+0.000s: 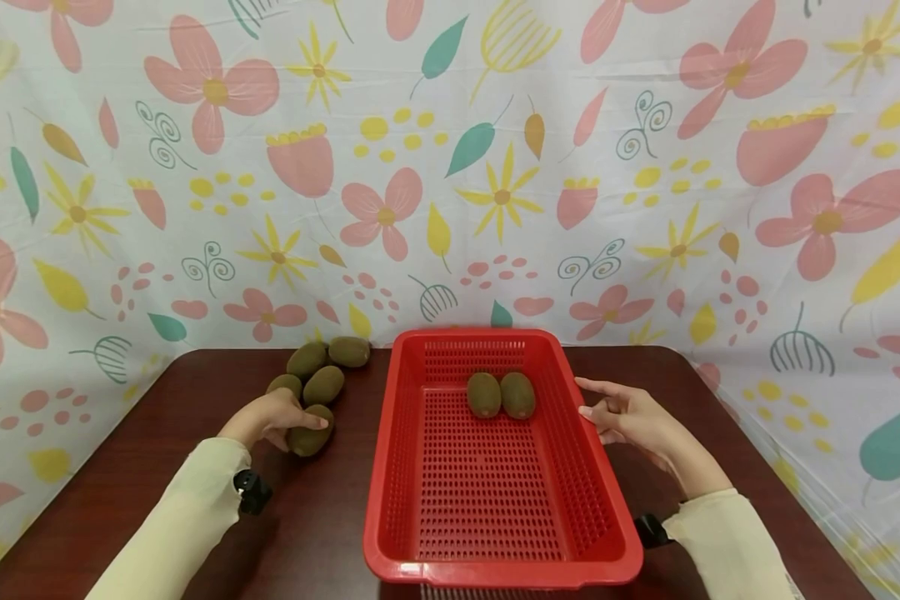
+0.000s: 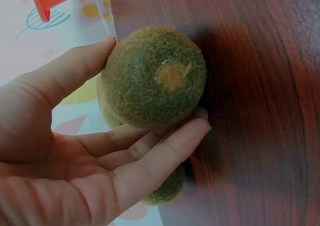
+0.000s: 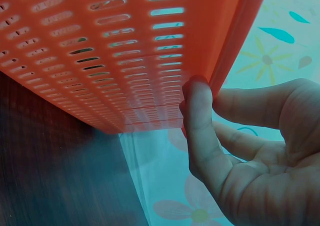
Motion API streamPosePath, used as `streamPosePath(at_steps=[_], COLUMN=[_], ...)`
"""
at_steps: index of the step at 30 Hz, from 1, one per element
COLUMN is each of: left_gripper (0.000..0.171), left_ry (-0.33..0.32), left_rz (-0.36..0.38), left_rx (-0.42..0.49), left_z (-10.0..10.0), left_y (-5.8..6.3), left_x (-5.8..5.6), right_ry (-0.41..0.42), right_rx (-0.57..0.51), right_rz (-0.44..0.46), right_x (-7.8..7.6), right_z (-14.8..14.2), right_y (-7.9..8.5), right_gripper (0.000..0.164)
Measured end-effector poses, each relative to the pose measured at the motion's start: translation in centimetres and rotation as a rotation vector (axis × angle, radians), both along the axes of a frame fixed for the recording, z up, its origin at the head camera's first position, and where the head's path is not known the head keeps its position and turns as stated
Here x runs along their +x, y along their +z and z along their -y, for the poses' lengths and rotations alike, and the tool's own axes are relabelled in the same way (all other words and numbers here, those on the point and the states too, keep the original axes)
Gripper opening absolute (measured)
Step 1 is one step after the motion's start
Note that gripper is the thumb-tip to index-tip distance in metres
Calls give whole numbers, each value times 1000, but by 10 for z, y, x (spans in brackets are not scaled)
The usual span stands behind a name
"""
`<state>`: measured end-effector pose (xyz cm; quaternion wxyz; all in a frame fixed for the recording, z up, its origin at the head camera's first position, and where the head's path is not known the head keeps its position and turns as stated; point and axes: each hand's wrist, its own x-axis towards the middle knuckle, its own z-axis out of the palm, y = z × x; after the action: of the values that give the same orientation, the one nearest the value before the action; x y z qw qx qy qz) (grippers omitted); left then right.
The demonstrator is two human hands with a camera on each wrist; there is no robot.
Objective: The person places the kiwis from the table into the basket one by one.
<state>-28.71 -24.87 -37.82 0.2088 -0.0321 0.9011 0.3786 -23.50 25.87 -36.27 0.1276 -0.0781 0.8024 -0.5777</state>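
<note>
Thumb and fingers of my left hand (image 1: 272,413) grip a brown, fuzzy kiwi (image 1: 312,440) at the left of the table. In the left wrist view, that kiwi (image 2: 155,78) shows its pale end, with the thumb on one side and fingers beneath. My right hand (image 1: 641,423) holds the right rim of a red plastic basket (image 1: 487,492). Seen from the right wrist, its fingers (image 3: 200,128) pinch the rim beside the slotted wall. Two kiwis, a left one (image 1: 483,395) and a right one (image 1: 518,395), lie side by side inside, toward the far end.
Behind the left hand several loose kiwis (image 1: 324,385) are grouped, one of them (image 1: 349,352) near the table's back edge. The dark wooden table (image 1: 322,517) carries the basket at its middle. A flower-printed cloth (image 1: 450,167) hangs behind and at both sides.
</note>
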Motion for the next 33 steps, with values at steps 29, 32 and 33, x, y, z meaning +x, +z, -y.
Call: streamPosePath(at_steps=[29,32,33], left_gripper=[76,63,57], left_ry=[-22,-11,-10], left_rz=[-20,-42,-50], left_rx=[229,250,259], left_z=[-38,-56,-63], left_y=[75,86,89], left_x=[-20,-25,-26], right_ry=[6,13,10], right_rx=[-10,-5,-3], right_rz=[-16,-18,-15], right_x=[0,0,0], right_z=[0,-1,-1], right_y=[-1,-1,-1], right_gripper=[68,69,69])
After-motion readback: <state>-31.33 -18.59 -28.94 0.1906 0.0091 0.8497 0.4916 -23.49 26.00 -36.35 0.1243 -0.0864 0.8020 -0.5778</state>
